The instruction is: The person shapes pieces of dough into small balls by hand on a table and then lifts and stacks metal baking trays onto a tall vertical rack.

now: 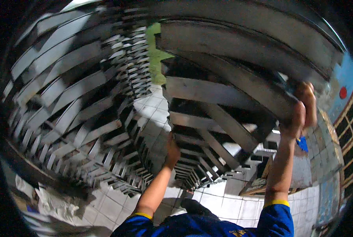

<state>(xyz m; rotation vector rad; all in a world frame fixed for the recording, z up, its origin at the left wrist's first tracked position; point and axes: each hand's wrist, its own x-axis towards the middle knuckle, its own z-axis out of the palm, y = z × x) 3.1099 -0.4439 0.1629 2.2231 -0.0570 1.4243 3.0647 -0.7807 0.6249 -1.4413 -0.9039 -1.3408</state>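
In front of me rises a tall stack of grey flat bars (200, 93), laid crosswise in layers with dark gaps between them. My right hand (302, 110) is up at the stack's right side, its fingers wrapped round the end of a slanting grey bar (259, 89). Lower down, my left hand (172, 152) rests against the left edge of the same stack. Its fingers are partly hidden and blurred, so their grip does not show.
Another tall stack of grey bars (73, 102) fills the left side, with a narrow tiled gap between the stacks. Pale tiled floor (220, 197) lies below. White crumpled sacks (58, 203) lie at lower left; a low grey-topped stand (298, 170) and lattice (352, 134) are at right.
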